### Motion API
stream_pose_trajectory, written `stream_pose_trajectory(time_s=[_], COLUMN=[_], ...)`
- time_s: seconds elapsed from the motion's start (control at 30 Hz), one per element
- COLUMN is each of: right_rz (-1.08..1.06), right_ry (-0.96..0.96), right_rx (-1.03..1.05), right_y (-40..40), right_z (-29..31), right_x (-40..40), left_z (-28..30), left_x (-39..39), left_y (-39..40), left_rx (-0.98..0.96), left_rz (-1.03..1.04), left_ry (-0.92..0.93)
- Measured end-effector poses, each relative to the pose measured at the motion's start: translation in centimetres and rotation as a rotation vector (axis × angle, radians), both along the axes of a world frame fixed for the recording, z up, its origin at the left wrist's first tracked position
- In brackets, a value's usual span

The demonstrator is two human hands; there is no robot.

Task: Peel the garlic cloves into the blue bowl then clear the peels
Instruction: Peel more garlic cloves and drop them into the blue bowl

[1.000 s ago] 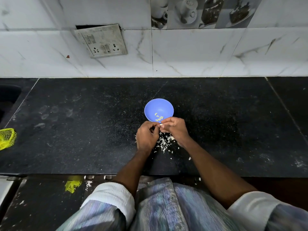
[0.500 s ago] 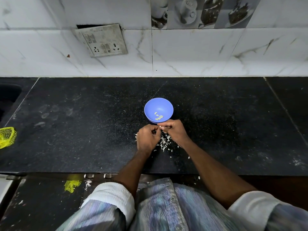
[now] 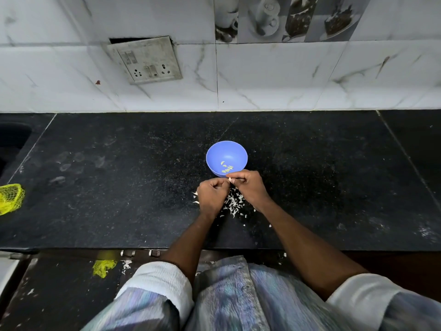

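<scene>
A small blue bowl [image 3: 226, 154] stands on the black counter with several peeled garlic cloves [image 3: 226, 167] in its bottom. Just in front of the bowl, my right hand [image 3: 250, 189] pinches a pale garlic clove [image 3: 230, 179] at its fingertips, close to the bowl's near rim. My left hand [image 3: 211, 195] is curled into a fist beside it, fingertips near the clove; whether it holds anything is hidden. A heap of white garlic peels [image 3: 235, 203] lies on the counter between and under my hands.
A yellow mesh bag [image 3: 10, 198] lies at the counter's left edge, beside a dark sink opening [image 3: 12, 139]. A yellow mesh scrap [image 3: 103, 267] and peel bits lie on the floor below. A switch socket plate [image 3: 145, 59] hangs on the tiled wall.
Both hands stay in front of the bowl, working on the clove. My right fingertips have drawn slightly apart from my left hand and nearer the bowl's rim.
</scene>
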State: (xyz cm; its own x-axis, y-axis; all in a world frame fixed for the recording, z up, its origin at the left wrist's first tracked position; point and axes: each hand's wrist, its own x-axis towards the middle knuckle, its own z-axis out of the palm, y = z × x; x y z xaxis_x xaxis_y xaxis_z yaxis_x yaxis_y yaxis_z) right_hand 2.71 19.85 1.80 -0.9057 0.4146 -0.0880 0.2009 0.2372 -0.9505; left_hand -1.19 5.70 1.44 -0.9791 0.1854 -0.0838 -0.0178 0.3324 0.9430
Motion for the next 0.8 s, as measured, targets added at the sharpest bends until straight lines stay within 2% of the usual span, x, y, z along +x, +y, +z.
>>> stream_pose_trajectory(time_s=[0.2,0.4,0.6,0.8], right_rz=[0.095,0.109,0.094,0.036], right_ry=[-0.010,-0.013,-0.007,-0.021], right_rx=[0.191,0.203,0.160,-0.043], right_y=[-0.2,-0.4,-0.5,-1.0], right_z=[0.5,0.6,0.5,0.7], right_x=[0.2,0.3,0.4,0.6], left_z=[-0.2,0.5,0.7,0.4], left_x=[0.1,0.5,0.7,0.6], left_y=[-0.1,-0.1,0.2,0.2], left_rx=[0.014,0.051,0.041,0.027], left_rz=[0.030,0.045,0.079,0.081], left_ry=[-0.051,-0.065,-0.056,-0.042])
